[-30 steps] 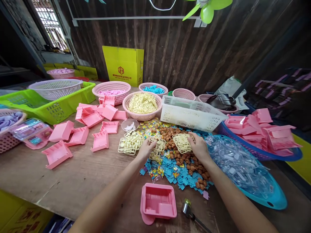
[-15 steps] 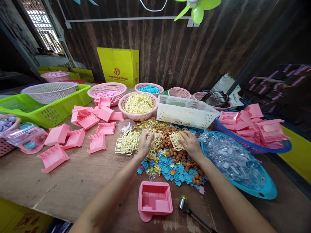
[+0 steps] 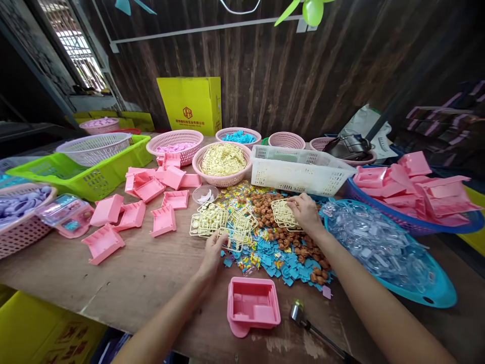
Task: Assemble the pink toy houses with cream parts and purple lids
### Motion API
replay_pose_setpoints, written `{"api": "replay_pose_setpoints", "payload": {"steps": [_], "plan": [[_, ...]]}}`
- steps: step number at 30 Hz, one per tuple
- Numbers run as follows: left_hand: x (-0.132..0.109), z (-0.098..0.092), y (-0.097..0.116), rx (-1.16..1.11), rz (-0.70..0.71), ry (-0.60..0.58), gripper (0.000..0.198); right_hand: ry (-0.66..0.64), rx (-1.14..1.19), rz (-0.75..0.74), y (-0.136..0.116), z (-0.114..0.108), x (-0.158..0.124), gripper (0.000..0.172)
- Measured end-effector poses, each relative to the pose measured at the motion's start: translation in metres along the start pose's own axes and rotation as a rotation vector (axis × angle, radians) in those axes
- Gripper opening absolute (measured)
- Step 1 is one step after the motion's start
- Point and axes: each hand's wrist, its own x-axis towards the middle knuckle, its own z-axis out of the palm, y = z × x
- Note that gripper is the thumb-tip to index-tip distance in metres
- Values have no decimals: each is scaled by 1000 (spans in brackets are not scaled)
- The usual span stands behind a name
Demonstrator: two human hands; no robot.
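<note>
My right hand grips the edge of a cream plastic sprue frame above the brown moulded pieces. My left hand has its fingers closed at the near edge of another cream sprue frame; the fingertips are partly hidden. Left of that frame lies a stack of similar cream frames. Blue plastic pieces and small yellow packets spread below and between my hands. Close to me stands a pink box-shaped toy part, its open side up.
A hammer-like tool lies right of the pink part. Pink trays are scattered leftward. Behind are a basket of cream frames and a white crate. At right, a turquoise basin holds clear parts beside a blue basket of pink parts.
My left hand has moved down and toward me, to the near edge of the cream frames. My right hand has closed on its frame's edge. The whole view has shifted slightly.
</note>
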Motion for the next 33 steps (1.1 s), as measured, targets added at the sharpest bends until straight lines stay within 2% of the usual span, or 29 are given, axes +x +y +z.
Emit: {"api": "replay_pose_setpoints", "payload": {"steps": [3, 5, 7, 11, 15, 19, 24, 28, 33], "plan": [[20, -19, 9, 94, 60, 130, 33, -20, 97, 47, -1, -9, 2, 25], [43, -33, 18, 178, 102, 229, 26, -20, 154, 84, -5, -17, 2, 27], [67, -46, 27, 267, 107, 280, 21, -16, 206, 113, -12, -24, 0, 30], [106, -59, 38, 452, 10, 255, 16, -37, 283, 142, -31, -32, -15, 34], [119, -64, 39, 559, -54, 228, 12, -96, 392, 202, -45, -33, -38, 38], [118, -68, 41, 555, -21, 180, 14, -160, 454, 246, -52, -31, -54, 38], [100, -61, 53, 436, 146, 92, 22, -276, 571, 253, -64, -27, -63, 33], [70, -42, 56, 317, 217, -58, 27, -331, 635, 233, -80, -24, -66, 29], [31, -13, 50, 230, 194, -303, 39, -380, 649, 173, -98, -18, -67, 27]]}}
